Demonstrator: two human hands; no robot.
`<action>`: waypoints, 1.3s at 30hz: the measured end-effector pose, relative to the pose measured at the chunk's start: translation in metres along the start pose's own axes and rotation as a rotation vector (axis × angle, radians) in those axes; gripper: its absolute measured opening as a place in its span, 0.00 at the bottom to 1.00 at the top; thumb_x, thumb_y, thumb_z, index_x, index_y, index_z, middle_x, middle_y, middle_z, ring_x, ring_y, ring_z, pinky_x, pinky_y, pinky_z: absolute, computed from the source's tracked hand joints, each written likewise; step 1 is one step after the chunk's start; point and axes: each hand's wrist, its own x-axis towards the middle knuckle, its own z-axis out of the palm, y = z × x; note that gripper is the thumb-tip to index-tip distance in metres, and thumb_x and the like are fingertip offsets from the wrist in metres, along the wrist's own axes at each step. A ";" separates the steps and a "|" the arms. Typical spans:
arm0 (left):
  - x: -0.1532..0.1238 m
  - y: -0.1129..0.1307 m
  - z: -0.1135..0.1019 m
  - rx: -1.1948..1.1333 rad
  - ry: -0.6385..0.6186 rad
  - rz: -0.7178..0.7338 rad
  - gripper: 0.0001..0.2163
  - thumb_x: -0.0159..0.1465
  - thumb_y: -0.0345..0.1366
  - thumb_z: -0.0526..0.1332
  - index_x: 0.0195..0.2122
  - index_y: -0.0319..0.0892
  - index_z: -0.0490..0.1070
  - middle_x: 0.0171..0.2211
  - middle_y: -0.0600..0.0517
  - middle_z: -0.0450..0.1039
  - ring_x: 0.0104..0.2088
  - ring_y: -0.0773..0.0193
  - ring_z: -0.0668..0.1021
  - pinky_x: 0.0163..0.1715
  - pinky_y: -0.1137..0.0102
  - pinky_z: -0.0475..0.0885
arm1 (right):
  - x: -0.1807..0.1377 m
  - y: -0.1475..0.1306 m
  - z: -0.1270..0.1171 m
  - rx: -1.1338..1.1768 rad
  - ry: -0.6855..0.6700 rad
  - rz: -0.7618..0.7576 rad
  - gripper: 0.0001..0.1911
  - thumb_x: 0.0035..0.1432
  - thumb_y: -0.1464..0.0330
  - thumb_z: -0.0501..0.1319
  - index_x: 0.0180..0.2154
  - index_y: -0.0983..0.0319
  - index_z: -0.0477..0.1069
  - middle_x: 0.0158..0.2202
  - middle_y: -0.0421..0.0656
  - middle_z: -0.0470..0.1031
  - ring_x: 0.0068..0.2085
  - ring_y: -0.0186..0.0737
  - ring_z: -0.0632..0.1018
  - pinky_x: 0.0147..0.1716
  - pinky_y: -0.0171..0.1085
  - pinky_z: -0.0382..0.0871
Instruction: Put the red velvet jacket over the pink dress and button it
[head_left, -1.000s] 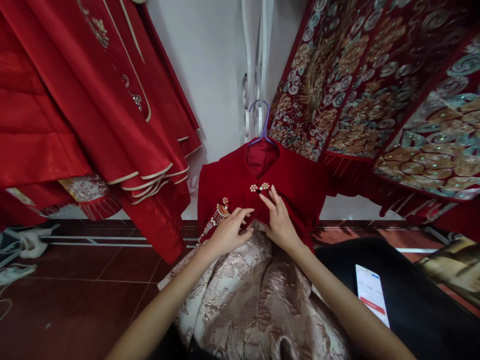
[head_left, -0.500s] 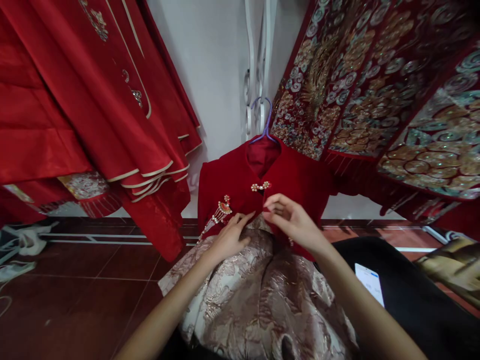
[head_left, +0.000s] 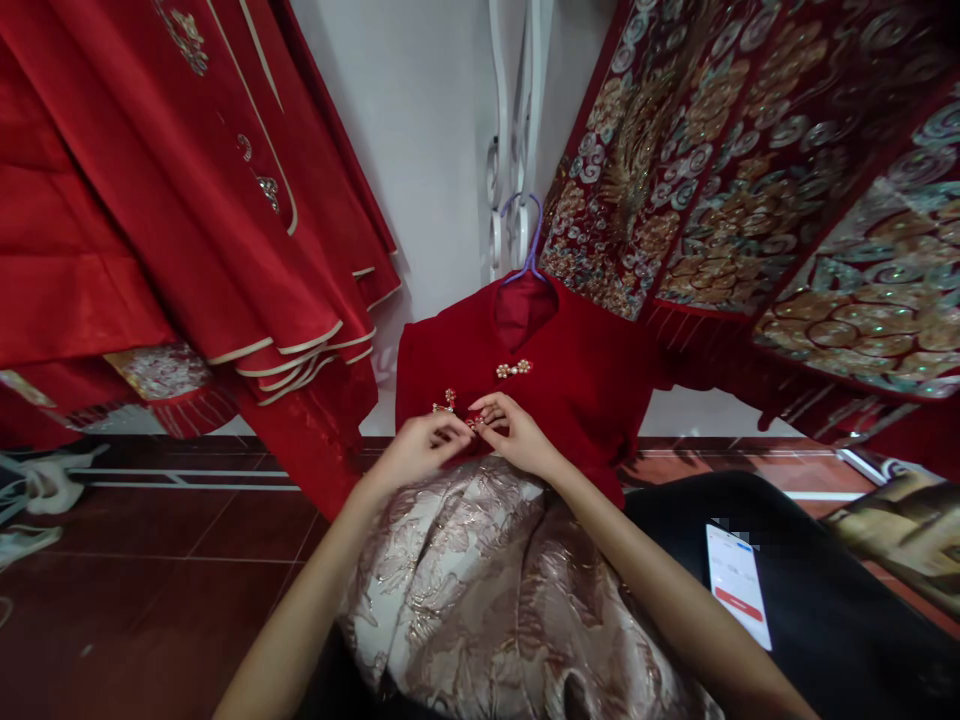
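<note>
A short-sleeved-looking dark red velvet jacket (head_left: 577, 370) hangs at the middle of the scene on a thin purple hanger (head_left: 534, 255), which hooks onto a white scrolled metal stand (head_left: 517, 130) at the far side. Low on its front, left of the middle, the left hand (head_left: 427, 445) and right hand (head_left: 517, 435) meet over a small red-and-gold beaded fastener (head_left: 475, 424). Both grips are narrow, thumb and fingers pinched on the fastener from either side; how its parts sit together is too small to tell.

The step in hand looks like working this lower fastener. Above it, a gold flower-shaped beaded clasp (head_left: 514, 369) spans the front opening just below the neck. The next move seems to call for a light, steady pinch by both hands, with the two front edges level and the velvet unstrained. A dangling beaded ornament (head_left: 448, 398) close to the left hand could catch the fingers.

A pale pink-and-silver brocade garment (head_left: 457, 590) spreads nearest, below the jacket. As for containers, none can be made out with certainty.
</note>
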 end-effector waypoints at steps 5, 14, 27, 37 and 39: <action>0.005 -0.019 -0.007 -0.039 0.373 -0.094 0.11 0.56 0.38 0.65 0.37 0.41 0.66 0.37 0.50 0.71 0.38 0.64 0.76 0.34 0.70 0.74 | 0.000 -0.001 0.004 -0.047 0.066 -0.015 0.09 0.56 0.71 0.60 0.41 0.61 0.68 0.37 0.42 0.71 0.38 0.35 0.74 0.40 0.37 0.71; 0.012 -0.031 0.004 -0.321 0.371 -0.140 0.15 0.52 0.36 0.67 0.40 0.39 0.70 0.37 0.49 0.74 0.38 0.64 0.77 0.44 0.65 0.74 | 0.014 -0.007 0.006 -0.100 0.120 -0.057 0.12 0.55 0.75 0.60 0.42 0.63 0.71 0.36 0.43 0.72 0.36 0.34 0.74 0.40 0.35 0.70; 0.013 -0.033 0.010 -0.383 0.408 -0.172 0.17 0.49 0.35 0.69 0.39 0.38 0.72 0.39 0.48 0.74 0.39 0.64 0.77 0.45 0.63 0.74 | 0.018 -0.007 0.008 -0.160 0.117 -0.073 0.12 0.54 0.76 0.59 0.42 0.63 0.72 0.36 0.43 0.72 0.35 0.33 0.73 0.39 0.35 0.71; 0.014 -0.029 0.011 -0.457 0.377 -0.182 0.19 0.49 0.37 0.70 0.41 0.36 0.74 0.38 0.46 0.78 0.39 0.62 0.79 0.47 0.62 0.73 | 0.021 0.001 0.012 -0.149 0.157 -0.068 0.10 0.54 0.75 0.60 0.40 0.63 0.72 0.35 0.43 0.73 0.34 0.33 0.74 0.38 0.34 0.71; 0.014 -0.027 0.012 -0.462 0.385 -0.189 0.18 0.49 0.38 0.70 0.41 0.36 0.74 0.39 0.45 0.78 0.39 0.61 0.79 0.47 0.62 0.73 | 0.023 0.002 0.013 -0.147 0.174 -0.068 0.10 0.54 0.75 0.60 0.40 0.63 0.72 0.35 0.43 0.73 0.34 0.34 0.74 0.38 0.34 0.72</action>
